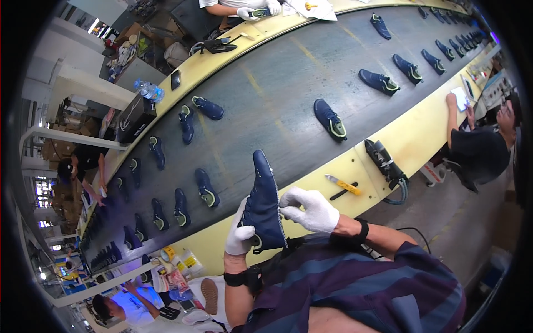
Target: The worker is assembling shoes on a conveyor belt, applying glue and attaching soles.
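A navy shoe upper (263, 204) is held up in front of me, its toe pointing away and its stitched lower edge turned to the right. My left hand (239, 233), in a white glove, is closed around its heel end, with the thumb pressed on the side near the collar. At the white-stitched edge, the thumb and forefinger of my white-gloved right hand (312, 211) are pinched together. Whatever lies between those fingertips is too small to make out. A yellow-handled utility knife (343, 185) rests on the pale yellow ledge (327, 161) beyond my right hand.
Beyond the ledge runs a dark conveyor belt (266, 100) carrying several navy shoes (330, 119). A black device with a hose (386, 164) stands on the ledge at right. Co-workers sit or stand around the belt; one person's gloved hands (258, 12) hold a shoe across it.
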A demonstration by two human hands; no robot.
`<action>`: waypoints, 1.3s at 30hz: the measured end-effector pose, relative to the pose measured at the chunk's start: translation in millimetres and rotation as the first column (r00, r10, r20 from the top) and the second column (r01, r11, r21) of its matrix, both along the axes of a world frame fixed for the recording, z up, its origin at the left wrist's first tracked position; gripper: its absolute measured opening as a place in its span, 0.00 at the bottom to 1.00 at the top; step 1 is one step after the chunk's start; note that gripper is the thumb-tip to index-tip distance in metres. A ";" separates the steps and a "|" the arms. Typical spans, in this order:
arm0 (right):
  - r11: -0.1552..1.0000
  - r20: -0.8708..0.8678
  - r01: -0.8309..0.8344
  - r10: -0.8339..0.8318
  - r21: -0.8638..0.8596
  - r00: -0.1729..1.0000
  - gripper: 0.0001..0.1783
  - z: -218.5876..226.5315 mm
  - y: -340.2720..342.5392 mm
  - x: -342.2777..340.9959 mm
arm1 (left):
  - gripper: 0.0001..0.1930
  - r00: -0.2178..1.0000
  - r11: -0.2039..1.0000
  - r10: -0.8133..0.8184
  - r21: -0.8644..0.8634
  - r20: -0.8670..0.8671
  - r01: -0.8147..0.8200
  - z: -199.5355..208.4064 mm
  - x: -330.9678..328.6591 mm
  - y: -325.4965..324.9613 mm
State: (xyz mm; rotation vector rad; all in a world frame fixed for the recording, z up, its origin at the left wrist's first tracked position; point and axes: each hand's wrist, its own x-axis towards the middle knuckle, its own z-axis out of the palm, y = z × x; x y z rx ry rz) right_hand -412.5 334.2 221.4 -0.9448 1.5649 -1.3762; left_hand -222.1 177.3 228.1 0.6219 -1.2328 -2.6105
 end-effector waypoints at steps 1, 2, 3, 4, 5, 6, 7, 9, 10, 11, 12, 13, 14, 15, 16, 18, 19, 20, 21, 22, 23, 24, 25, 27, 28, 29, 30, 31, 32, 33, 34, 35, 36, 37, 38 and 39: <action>1.000 0.008 -0.012 0.011 0.024 1.000 0.11 -2.2 -6.8 2.2 | 0.49 1.000 1.000 0.027 -0.012 0.000 -0.027 -9.5 -3.6 1.3; 1.000 -0.062 0.030 -0.030 -0.002 0.998 0.10 -17.7 -5.1 1.2 | 0.48 0.993 0.995 0.068 -0.079 0.097 -0.060 -26.1 -5.2 -5.1; 0.996 -0.008 0.061 -0.061 0.057 0.998 0.10 -16.0 -4.4 2.5 | 0.46 0.974 0.991 0.085 -0.122 0.211 -0.060 -32.1 7.4 -8.8; 0.995 0.043 0.052 -0.056 0.089 0.998 0.10 -17.4 -6.7 12.7 | 0.45 0.979 0.988 0.076 -0.144 0.190 -0.049 -25.6 7.7 -9.8; 0.993 0.083 0.036 -0.045 0.115 0.996 0.10 -18.8 -11.7 13.6 | 0.44 0.980 0.987 0.099 -0.140 0.176 -0.074 -23.8 14.0 -7.0; 0.997 0.074 0.019 -0.024 0.070 0.997 0.11 -17.0 -13.3 12.7 | 0.43 0.987 0.996 0.061 -0.076 0.146 -0.050 -22.5 12.2 -7.1; 0.995 0.119 0.003 -0.014 0.095 0.993 0.11 -19.1 -17.2 14.7 | 0.42 0.993 0.999 0.027 -0.023 0.118 -0.024 -16.2 10.5 -11.8; 0.985 0.109 -0.012 -0.007 0.172 0.994 0.12 -20.8 -18.0 11.7 | 0.41 0.989 0.998 0.035 -0.049 0.145 -0.028 -22.2 6.5 -12.8; 0.983 0.108 -0.011 -0.009 0.183 0.994 0.12 -22.1 -17.9 11.7 | 0.39 0.984 0.996 0.050 -0.083 0.173 -0.036 -26.3 6.1 -11.2; 0.975 0.099 -0.007 -0.016 0.220 0.995 0.14 -24.1 -18.5 12.3 | 0.39 0.984 0.997 0.046 -0.071 0.173 -0.034 -30.6 4.9 -11.8; 0.966 0.090 -0.001 -0.023 0.257 0.996 0.15 -27.3 -17.6 14.1 | 0.39 0.972 0.991 0.018 -0.135 0.235 0.014 -35.9 3.6 -13.8; 0.963 0.086 0.006 -0.030 0.270 0.996 0.15 -33.2 -15.8 13.9 | 0.39 0.956 0.979 -0.009 -0.194 0.293 0.068 -44.2 0.6 -15.5; 0.952 0.035 -0.015 0.004 0.305 0.999 0.18 -42.4 -14.4 14.8 | 0.38 0.955 0.980 -0.039 -0.174 0.295 0.093 -57.9 0.5 -16.1; 0.939 -0.013 -0.033 0.039 0.341 0.999 0.21 -53.4 -12.3 15.6 | 0.38 0.955 0.981 -0.051 -0.162 0.293 0.102 -70.8 -2.2 -15.0; 0.921 -0.052 -0.042 0.067 0.388 0.996 0.24 -64.2 -6.1 20.7 | 0.37 0.940 0.984 -0.048 -0.148 0.338 0.103 -81.4 -3.3 -10.2; 0.883 -0.064 -0.037 0.075 0.467 0.995 0.26 -86.0 4.9 29.3 | 0.36 0.905 0.983 -0.106 -0.096 0.413 0.159 -107.9 -3.3 -2.0; 0.851 -0.078 -0.053 0.110 0.523 0.991 0.29 -100.4 10.1 30.1 | 0.36 0.903 0.982 -0.127 -0.078 0.410 0.173 -125.6 -4.9 -0.1; 0.844 -0.074 -0.037 0.090 0.535 0.993 0.34 -122.1 17.2 34.0 | 0.36 0.894 0.966 -0.169 -0.109 0.415 0.233 -145.3 -5.1 1.5; 0.836 -0.071 -0.033 0.085 0.547 0.994 0.34 -137.5 21.0 34.3 | 0.35 0.884 0.947 -0.207 -0.142 0.419 0.289 -167.8 -4.0 2.4; 0.813 0.056 -0.070 0.045 0.578 0.997 0.35 -151.1 22.9 34.7 | 0.35 0.847 0.945 -0.193 -0.137 0.496 0.296 -198.3 0.1 3.1; 0.788 0.182 -0.109 -0.003 0.605 0.983 0.37 -164.4 25.4 37.8 | 0.33 0.811 0.959 -0.165 -0.101 0.561 0.265 -221.9 -1.2 5.2; 0.777 0.277 -0.162 -0.017 0.609 0.961 0.42 -185.3 28.0 38.5 | 0.31 0.771 0.946 -0.186 -0.100 0.609 0.307 -233.2 -3.9 9.6; 0.771 0.276 -0.158 -0.025 0.617 0.961 0.42 -201.2 29.9 42.0 | 0.30 0.731 0.934 -0.196 -0.102 0.653 0.342 -243.4 -8.6 12.3; 0.753 0.244 -0.237 0.105 0.613 0.964 0.45 -221.2 28.8 56.7 | 0.38 0.650 0.791 -0.238 -0.245 0.721 0.561 -272.7 1.0 15.0; 0.751 0.153 -0.204 0.137 0.628 0.979 0.44 -222.3 28.6 61.2 | 0.43 0.667 0.766 -0.104 -0.369 0.738 0.527 -277.0 2.5 24.6; 0.746 0.161 -0.208 0.137 0.632 0.978 0.44 -222.0 32.6 63.2 | 0.49 0.679 0.722 0.034 -0.488 0.733 0.491 -280.4 5.4 32.8; 0.770 0.142 -0.169 0.103 0.615 0.985 0.40 -220.9 39.3 61.0 | 0.58 0.641 0.742 0.054 -0.461 0.766 0.488 -282.7 10.5 36.7; 0.790 0.120 -0.124 0.064 0.600 0.991 0.37 -218.0 48.0 53.5 | 0.58 0.640 0.747 0.046 -0.452 0.767 0.488 -282.0 9.8 40.4; 0.817 -0.041 -0.024 0.058 0.576 0.997 0.31 -229.5 63.7 41.3 | 0.58 0.622 0.687 0.078 -0.494 0.779 0.533 -279.6 10.6 42.4; 0.866 -0.307 0.127 0.032 0.483 0.951 0.27 -228.3 78.8 19.0 | 0.58 0.605 0.623 0.112 -0.530 0.788 0.575 -277.7 12.1 44.1; 0.855 -0.441 0.245 -0.021 0.458 0.897 0.22 -209.8 86.9 -11.6 | 0.56 0.589 0.614 0.107 -0.519 0.801 0.594 -274.1 14.1 46.0; 0.888 -0.576 0.358 -0.137 0.289 0.806 0.18 -203.2 97.5 -45.0 | 0.56 0.583 0.626 0.124 -0.519 0.803 0.582 -274.6 20.6 44.8; 0.858 -0.723 0.509 -0.306 0.073 0.619 0.17 -203.0 111.1 -79.3 | 0.53 0.536 0.640 0.096 -0.464 0.839 0.612 -277.8 22.7 43.4; 0.795 -0.863 0.598 -0.368 -0.099 0.346 0.17 -207.1 123.4 -113.9 | 0.51 0.487 0.652 0.066 -0.407 0.871 0.640 -279.0 23.3 42.8; 0.720 -0.932 0.690 -0.295 -0.073 0.209 0.18 -203.6 128.3 -135.6 | 0.48 0.488 0.641 0.072 -0.416 0.870 0.646 -271.4 23.0 42.8; 0.634 -0.976 0.769 -0.206 -0.081 0.067 0.18 -193.4 129.3 -154.5 | 0.48 0.492 0.647 0.089 -0.426 0.866 0.633 -266.6 23.0 40.5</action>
